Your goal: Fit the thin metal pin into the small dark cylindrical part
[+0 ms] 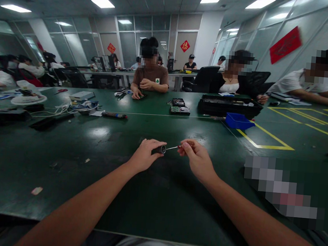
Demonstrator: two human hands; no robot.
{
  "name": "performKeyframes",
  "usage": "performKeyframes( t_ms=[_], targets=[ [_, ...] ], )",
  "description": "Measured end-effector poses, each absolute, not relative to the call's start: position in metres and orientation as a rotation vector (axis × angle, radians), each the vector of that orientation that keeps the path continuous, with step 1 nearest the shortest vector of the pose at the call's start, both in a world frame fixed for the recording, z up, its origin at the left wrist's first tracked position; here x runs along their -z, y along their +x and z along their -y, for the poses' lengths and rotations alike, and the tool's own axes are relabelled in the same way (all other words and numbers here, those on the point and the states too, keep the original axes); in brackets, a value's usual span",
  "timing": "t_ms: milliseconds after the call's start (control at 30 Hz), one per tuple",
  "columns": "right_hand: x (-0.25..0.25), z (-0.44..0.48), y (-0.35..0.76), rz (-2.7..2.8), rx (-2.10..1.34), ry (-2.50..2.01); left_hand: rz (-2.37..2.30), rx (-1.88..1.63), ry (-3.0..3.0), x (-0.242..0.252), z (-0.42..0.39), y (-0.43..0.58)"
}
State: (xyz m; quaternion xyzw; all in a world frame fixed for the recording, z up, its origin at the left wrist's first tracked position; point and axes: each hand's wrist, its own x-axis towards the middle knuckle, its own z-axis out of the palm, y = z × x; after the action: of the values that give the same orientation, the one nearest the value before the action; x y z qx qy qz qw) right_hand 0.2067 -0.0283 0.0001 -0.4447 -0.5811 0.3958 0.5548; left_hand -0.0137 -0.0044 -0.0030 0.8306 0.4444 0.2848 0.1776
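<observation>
My left hand (143,156) is wrapped round a short black cylinder (159,150), whose ring-shaped open end faces right. Its exact kind cannot be made out. Between the fingertips of my right hand (198,159) is a thin screwdriver (172,148); a little of its reddish handle shows. The metal shaft points left, and its tip reaches the cylinder's open end; whether it is inside or only touching is too small to tell. Both hands are above the middle of the green table (157,199).
Ahead lie hard drives (180,110), a long black case (229,107) and a blue bin (239,121). Another dark tool (114,115) lies left of centre, near cables and a white fan-like part (29,99). A blurred-out item (281,190) is on the right. Co-workers sit opposite.
</observation>
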Motion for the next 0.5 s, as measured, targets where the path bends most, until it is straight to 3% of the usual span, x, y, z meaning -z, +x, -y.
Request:
performKeyframes(
  t_ms=[500],
  targets=[
    [-0.0006,0.0294,0.2101,1.357,-0.792,-1.019,-1.261,-0.798,2.312,0.0091,0.0001,-0.0144]
  ],
)
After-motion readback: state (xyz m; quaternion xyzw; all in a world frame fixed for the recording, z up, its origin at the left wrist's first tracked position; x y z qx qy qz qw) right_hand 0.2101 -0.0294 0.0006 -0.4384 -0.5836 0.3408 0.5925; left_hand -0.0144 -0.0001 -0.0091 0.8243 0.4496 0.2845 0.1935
